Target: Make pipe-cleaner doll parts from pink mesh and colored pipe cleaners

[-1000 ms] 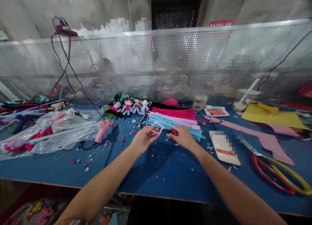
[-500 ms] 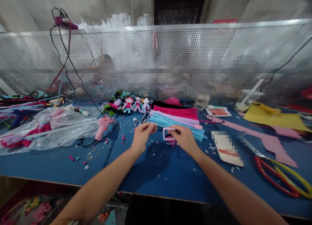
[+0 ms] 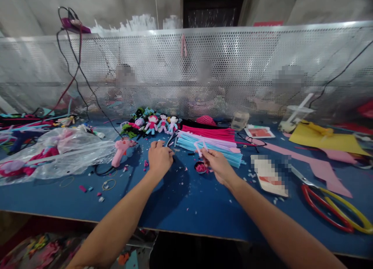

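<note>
My right hand point(image 3: 217, 162) pinches a pale lilac pipe cleaner point(image 3: 198, 148) bent into an angular shape. Just below its fingers sits a small dark round holder point(image 3: 201, 167) with bright pink bits in it. My left hand point(image 3: 159, 156) is low over the table, its fingers curled down and their tips hidden. A slim dark tool point(image 3: 171, 139) lies right beside it; whether the hand touches it I cannot tell. Beyond both hands lies a bundle of blue pipe cleaners point(image 3: 210, 148), with lilac and hot pink ones point(image 3: 210, 133) behind.
To the left are a pink glue gun point(image 3: 120, 151) with its cord and a plastic bag point(image 3: 87, 148). Small pipe-cleaner dolls point(image 3: 163, 123) stand at the back. Right are a phone-like slab point(image 3: 269, 177), red-and-yellow-handled scissors point(image 3: 326, 207), and a drink cup point(image 3: 294, 115). A perforated metal screen point(image 3: 233, 67) closes the back.
My left hand has moved left and down, away from the right. The lilac pipe cleaner, a closed rectangle before, now appears turned and tilted in my right hand.
</note>
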The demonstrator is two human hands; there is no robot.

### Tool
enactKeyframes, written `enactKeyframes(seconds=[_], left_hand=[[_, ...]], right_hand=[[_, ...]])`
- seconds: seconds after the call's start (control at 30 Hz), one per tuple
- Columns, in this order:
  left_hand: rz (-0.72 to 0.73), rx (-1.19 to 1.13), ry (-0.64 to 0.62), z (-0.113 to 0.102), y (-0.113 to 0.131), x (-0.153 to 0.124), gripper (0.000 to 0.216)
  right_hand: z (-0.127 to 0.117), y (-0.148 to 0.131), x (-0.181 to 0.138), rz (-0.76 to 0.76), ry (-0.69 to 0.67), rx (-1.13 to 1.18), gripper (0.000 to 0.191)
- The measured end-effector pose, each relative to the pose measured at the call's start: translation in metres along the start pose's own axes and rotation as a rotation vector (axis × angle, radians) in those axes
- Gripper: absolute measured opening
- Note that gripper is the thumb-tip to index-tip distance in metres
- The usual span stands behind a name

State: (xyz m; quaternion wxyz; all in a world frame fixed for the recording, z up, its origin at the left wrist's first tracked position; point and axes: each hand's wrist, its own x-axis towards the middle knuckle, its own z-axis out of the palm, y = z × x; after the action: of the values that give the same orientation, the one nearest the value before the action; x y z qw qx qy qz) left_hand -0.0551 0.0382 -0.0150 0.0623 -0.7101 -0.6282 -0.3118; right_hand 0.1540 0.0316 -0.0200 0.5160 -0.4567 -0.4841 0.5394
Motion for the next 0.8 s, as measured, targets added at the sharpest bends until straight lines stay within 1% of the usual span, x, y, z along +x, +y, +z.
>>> enactKeyframes(seconds=[0.07,0.1,0.13,0.17,0.23,0.3,0.33,0.37,0.43,0.5,0.6,0.63,0.7,0.73,0.8], left_hand=[[0.021,-0.041,0.069,-0.003,0.004,0.000,0.018],[0.025,-0.103,0.088,-0.004,0.007,0.000,0.018],[0.021,-0.196,0.078,-0.005,0.011,0.000,0.017],[0.005,-0.320,0.035,-0.005,0.015,-0.001,0.015],[-0.052,-0.644,-0.128,-0.004,0.023,-0.003,0.012],[-0.119,-0.973,-0.292,-0.002,0.032,-0.008,0.020],[-0.145,-1.096,-0.335,0.000,0.035,-0.011,0.024],[-0.161,-1.184,-0.351,0.000,0.038,-0.013,0.025],[-0.187,-1.273,-0.331,0.002,0.040,-0.016,0.022],[-0.231,-1.323,-0.283,0.002,0.039,-0.015,0.020],[-0.332,-1.423,-0.217,0.001,0.033,-0.009,0.020],[-0.366,-1.462,-0.206,0.001,0.031,-0.007,0.021],[-0.433,-1.536,-0.189,0.001,0.028,-0.003,0.022],[-0.463,-1.569,-0.186,0.001,0.027,-0.002,0.022],[-0.506,-1.633,-0.223,0.002,0.026,-0.002,0.022]], right_hand=[[-0.001,0.001,0.000,-0.035,-0.008,0.021,0.037],[-0.001,0.001,0.000,-0.060,-0.011,0.025,0.038],[-0.001,0.001,0.000,-0.092,-0.006,0.016,0.038],[0.000,0.000,-0.001,-0.124,0.007,-0.007,0.037],[0.002,-0.001,-0.005,-0.182,0.037,-0.082,0.037],[0.005,-0.002,-0.010,-0.229,0.045,-0.177,0.036],[0.007,-0.002,-0.012,-0.251,0.035,-0.225,0.036],[0.009,-0.002,-0.015,-0.271,0.020,-0.267,0.036],[0.011,-0.001,-0.018,-0.293,-0.017,-0.319,0.034],[0.012,0.001,-0.019,-0.326,-0.052,-0.343,0.029],[0.009,0.002,-0.017,-0.443,-0.033,-0.431,0.031],[0.007,0.002,-0.015,-0.496,-0.011,-0.504,0.031],[0.004,0.002,-0.013,-0.581,0.024,-0.728,0.033],[0.002,0.002,-0.012,-0.600,0.028,-0.862,0.037],[-0.002,0.005,-0.010,-0.582,-0.004,-1.094,0.046]])
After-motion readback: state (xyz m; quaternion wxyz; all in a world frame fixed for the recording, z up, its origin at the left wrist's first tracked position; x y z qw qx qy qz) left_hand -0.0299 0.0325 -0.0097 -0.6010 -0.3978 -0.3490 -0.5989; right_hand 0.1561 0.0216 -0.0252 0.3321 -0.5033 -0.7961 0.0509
